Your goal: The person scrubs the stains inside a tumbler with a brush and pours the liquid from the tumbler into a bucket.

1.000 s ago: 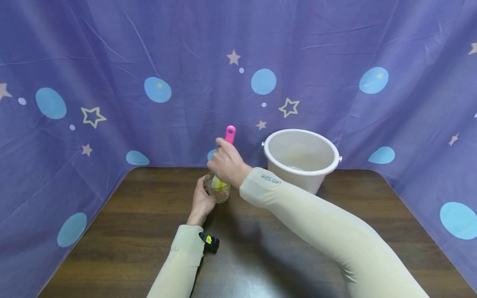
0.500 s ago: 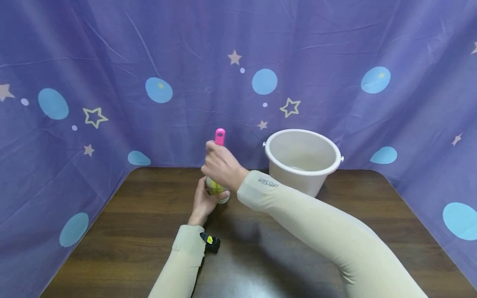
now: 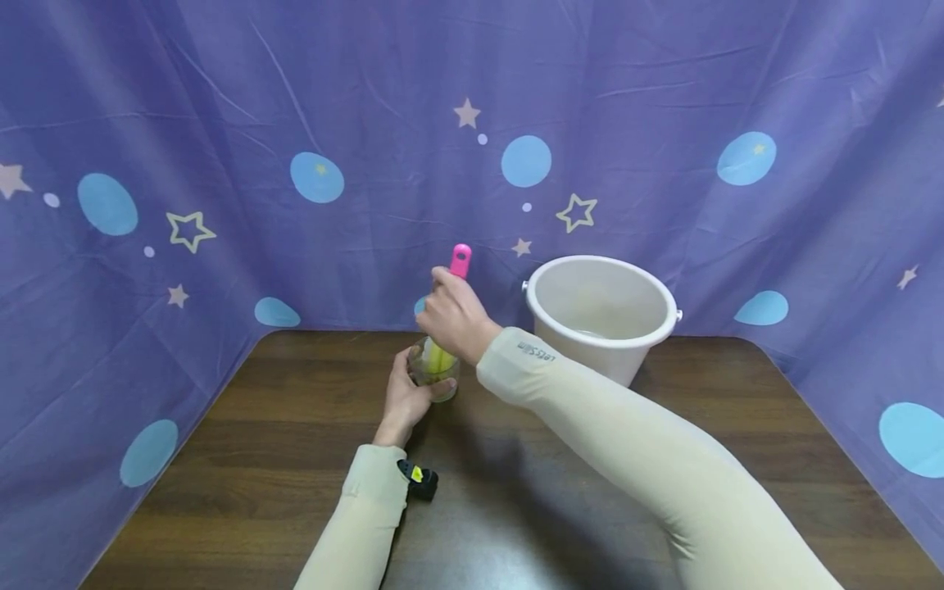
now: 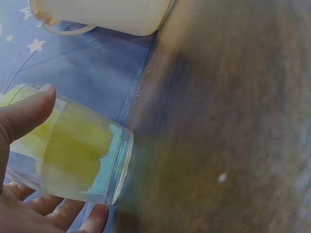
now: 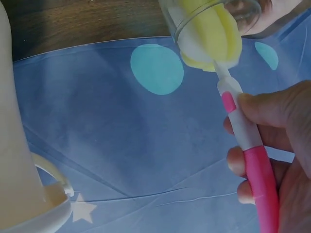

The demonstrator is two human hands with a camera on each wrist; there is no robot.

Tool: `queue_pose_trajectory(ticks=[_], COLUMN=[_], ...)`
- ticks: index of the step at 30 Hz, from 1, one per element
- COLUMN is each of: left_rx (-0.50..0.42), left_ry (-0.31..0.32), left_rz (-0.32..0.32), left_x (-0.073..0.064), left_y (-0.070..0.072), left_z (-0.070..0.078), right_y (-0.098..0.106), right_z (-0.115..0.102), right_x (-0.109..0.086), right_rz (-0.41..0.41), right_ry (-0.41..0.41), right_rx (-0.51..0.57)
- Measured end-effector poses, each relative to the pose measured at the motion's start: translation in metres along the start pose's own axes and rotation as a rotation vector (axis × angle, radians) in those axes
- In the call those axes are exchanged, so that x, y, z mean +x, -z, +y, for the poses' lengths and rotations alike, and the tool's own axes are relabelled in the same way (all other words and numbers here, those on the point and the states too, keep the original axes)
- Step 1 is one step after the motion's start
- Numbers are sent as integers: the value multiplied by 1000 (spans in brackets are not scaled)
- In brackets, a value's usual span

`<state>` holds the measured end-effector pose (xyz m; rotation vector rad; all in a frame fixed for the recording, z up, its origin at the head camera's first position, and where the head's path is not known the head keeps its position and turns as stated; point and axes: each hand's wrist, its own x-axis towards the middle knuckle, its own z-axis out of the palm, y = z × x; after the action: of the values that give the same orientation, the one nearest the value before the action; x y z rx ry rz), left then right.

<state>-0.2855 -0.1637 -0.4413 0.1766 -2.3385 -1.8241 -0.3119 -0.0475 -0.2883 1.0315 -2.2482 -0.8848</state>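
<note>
My left hand grips a clear glass cup from the side, thumb on one face and fingers round the other. A bottle brush with a pink and white handle is held in my right hand, fingers curled round the handle. Its yellow and white sponge head sits partly inside the cup, with the near end showing out of the mouth in the right wrist view. The pink handle end sticks up above my right fist.
A white bucket stands on the wooden table to the right of the cup, close to the back. A purple curtain with stars and blue ovals hangs behind and at both sides. A black wrist camera is strapped to the left wrist.
The brush went down and left deeper into the cup half a second ago, then came back up and right, the sponge showing more now. The left hand has stayed almost still.
</note>
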Motion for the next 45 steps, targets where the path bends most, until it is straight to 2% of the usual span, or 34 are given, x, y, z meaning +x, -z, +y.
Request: queue_pose_trajectory(ticks=[10, 13, 20, 24, 27, 36, 45], left_rx=[11, 2, -36, -15, -10, -46, 5], left_ry=[-12, -19, -58, -75, -80, -78, -28], left_rz=[12, -3, -19, -6, -1, -16, -7], left_x=[1, 1, 1, 1, 0, 0, 1], left_y=[-1, 0, 2, -1, -2, 2, 3], left_z=[-2, -1, 1, 1, 0, -1, -1], right_y=[5, 8, 17, 17, 16, 5, 0], right_z=[6, 5, -1, -5, -9, -13, -5], right_x=[-5, -5, -4, -2, 1, 6, 3], right_rz=[-24, -26, 43, 88, 84, 17, -48], right_ry=[49, 79, 131, 123, 106, 52, 28], right_rx=[49, 44, -12, -50, -63, -15, 24])
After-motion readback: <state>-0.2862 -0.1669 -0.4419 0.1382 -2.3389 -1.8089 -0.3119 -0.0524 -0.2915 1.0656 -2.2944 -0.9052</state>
